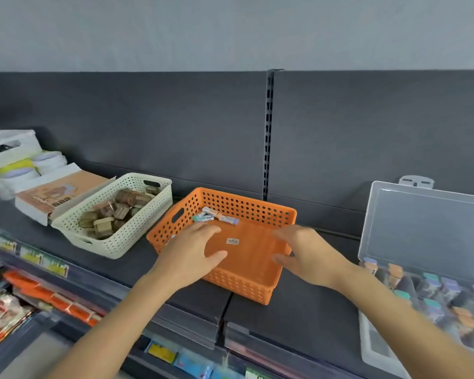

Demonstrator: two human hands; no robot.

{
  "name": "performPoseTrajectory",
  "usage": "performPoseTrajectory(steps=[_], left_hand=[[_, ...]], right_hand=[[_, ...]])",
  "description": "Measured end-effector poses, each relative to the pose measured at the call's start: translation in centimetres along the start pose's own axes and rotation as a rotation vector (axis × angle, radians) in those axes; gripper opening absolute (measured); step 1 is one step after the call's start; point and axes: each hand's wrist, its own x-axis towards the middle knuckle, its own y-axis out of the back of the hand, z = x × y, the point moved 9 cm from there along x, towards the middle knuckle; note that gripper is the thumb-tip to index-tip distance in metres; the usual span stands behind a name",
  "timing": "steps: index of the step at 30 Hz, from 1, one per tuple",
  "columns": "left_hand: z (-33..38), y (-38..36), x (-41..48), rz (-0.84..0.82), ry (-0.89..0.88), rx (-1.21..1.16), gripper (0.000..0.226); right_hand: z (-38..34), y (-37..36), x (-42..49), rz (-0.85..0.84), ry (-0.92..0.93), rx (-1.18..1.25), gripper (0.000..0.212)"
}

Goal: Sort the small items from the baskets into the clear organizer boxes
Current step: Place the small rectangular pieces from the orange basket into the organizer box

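An orange perforated basket point(246, 207) stands on the dark shelf in the middle. A few small pastel items point(216, 216) lie in its far left corner. My left hand point(192, 253) hovers over the basket's left rim, fingers spread and empty. Over the right rim my right hand point(307, 255) is also spread and holds nothing. At the right a clear organizer box point(378, 348) lies with its lid point(427, 228) raised; several small items with coloured caps point(433, 291) fill its compartments. A cream basket point(126, 242) to the left holds several brownish pieces point(112, 214).
A flat cardboard box point(58, 195) lies behind the cream basket. A white basket point(6, 149) and stacked containers stand at the far left. A slotted upright point(268, 132) divides the back panel. Lower shelves hold packaged goods point(3, 318) and price labels.
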Motion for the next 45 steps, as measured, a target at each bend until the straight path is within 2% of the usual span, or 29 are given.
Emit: performPoseTrajectory(steps=[4, 15, 23, 31, 35, 40, 45], left_hand=[[-3.4, 0.1, 0.7, -0.013, 0.010, -0.010, 0.054], [-7.2, -2.4, 5.5, -0.074, 0.091, -0.096, 0.054], [-9.1, -5.9, 11.2, -0.198, 0.108, 0.004, 0.060], [-9.8, -7.7, 15.3, -0.233, 0.028, 0.172, 0.061], [-9.7, -7.8, 16.3, -0.228, -0.022, 0.248, 0.047], [-9.7, -8.8, 16.3, -0.245, -0.049, 0.217, 0.045], [-9.1, -9.0, 16.5, -0.265, -0.166, 0.250, 0.038]], right_hand=[[-1.0, -1.9, 2.0, -0.037, -0.039, 0.047, 0.044], [0.5, -3.8, 6.8, -0.089, -0.040, 0.034, 0.047], [1.8, -5.1, 9.9, -0.119, -0.054, 0.057, 0.049], [1.6, -5.2, 11.2, -0.074, -0.105, 0.072, 0.040], [1.8, -5.6, 11.7, -0.059, -0.151, 0.077, 0.042], [1.8, -6.0, 11.9, -0.065, -0.201, 0.073, 0.046], [1.6, -5.6, 12.0, -0.037, -0.203, 0.082, 0.045]])
